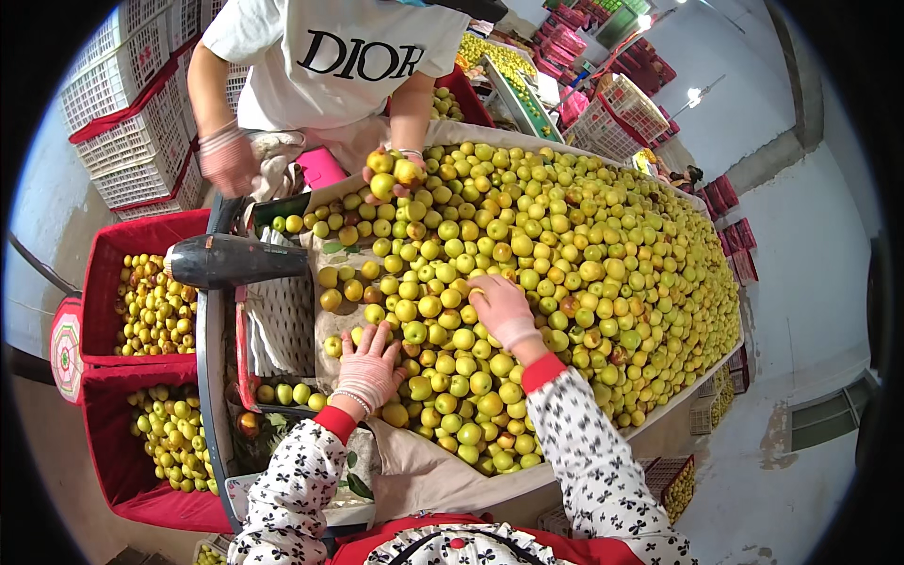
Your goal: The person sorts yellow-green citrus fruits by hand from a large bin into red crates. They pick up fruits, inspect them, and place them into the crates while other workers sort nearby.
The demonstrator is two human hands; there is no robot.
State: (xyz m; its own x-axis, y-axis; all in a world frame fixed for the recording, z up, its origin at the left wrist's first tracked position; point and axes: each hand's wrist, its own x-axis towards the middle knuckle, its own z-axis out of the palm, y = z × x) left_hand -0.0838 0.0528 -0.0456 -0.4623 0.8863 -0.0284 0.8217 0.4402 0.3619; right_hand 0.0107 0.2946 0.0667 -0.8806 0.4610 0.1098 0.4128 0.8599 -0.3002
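A broad heap of small yellow-green round fruits, some with brown patches, covers a cloth-lined sorting table. My left hand, in a thin striped glove, rests palm down with spread fingers on fruits at the heap's near left edge, beside the bare cloth. Farther right, my right hand reaches into the middle of the heap, its fingers bent over a fruit that shows partly at the fingertips; whether it is gripped I cannot tell. Several loose fruits lie on the cloth between the heap and a perforated white mat.
Across the table a person holds several fruits in one gloved hand. A dark hair dryer lies over the table's left rim. Two red-lined bins with fruits stand at left, stacked white crates behind.
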